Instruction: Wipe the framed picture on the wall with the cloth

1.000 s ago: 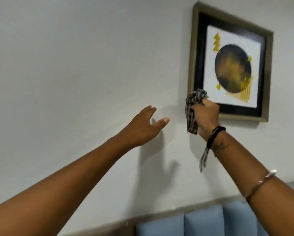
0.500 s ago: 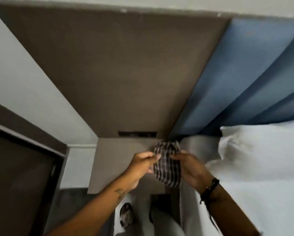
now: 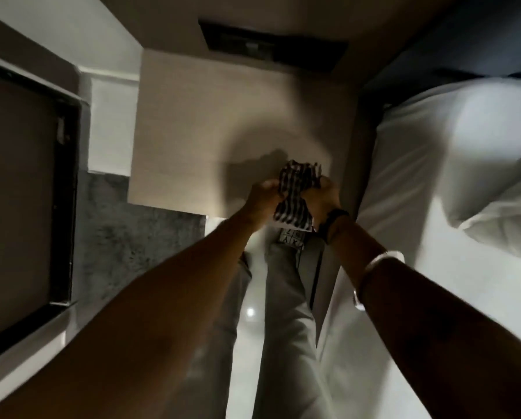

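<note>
The camera looks straight down at a dim room. Both hands meet in the middle of the view, gripping one bunched cloth, a soft woven fabric in a dark and pale check. The left hand is closed on the cloth's left side, and the right hand is closed on its right side, so the fabric crumples above the fingers and fans out below them. The right wrist wears a dark band, and a pale bangle sits further up that forearm. Below the cloth, a shoe carries small printed marks, too blurred to read. Pale trousers run down over a glossy floor. Under the hands is a smooth, flat, beige bedside table. To the right lies a bed with white sheets and a plump white pillow. The framed picture is out of view.
</note>
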Action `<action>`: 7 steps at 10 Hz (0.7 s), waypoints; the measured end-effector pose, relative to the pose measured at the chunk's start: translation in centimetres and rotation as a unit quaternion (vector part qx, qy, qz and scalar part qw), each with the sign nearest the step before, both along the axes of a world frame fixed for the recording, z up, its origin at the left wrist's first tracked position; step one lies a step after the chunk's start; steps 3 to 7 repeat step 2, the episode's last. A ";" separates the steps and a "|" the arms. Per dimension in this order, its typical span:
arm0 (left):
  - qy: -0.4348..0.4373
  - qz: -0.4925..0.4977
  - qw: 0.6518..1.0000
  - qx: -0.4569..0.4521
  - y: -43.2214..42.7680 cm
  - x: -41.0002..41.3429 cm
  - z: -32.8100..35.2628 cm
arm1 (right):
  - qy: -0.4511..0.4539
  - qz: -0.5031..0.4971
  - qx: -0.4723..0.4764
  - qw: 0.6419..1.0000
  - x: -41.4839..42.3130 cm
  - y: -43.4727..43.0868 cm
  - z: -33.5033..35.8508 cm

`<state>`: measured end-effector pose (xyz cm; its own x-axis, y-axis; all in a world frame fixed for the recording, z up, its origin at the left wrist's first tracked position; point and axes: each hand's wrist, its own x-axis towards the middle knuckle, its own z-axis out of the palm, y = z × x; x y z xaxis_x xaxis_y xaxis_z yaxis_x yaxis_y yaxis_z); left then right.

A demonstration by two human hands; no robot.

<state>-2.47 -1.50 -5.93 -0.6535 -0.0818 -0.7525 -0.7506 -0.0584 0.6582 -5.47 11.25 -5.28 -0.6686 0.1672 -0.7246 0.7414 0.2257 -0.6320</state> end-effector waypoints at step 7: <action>-0.052 -0.067 0.992 -0.098 1.4 5.1 -14.5 | -0.110 0.088 0.067 0.988 5.6 -0.6 -14.3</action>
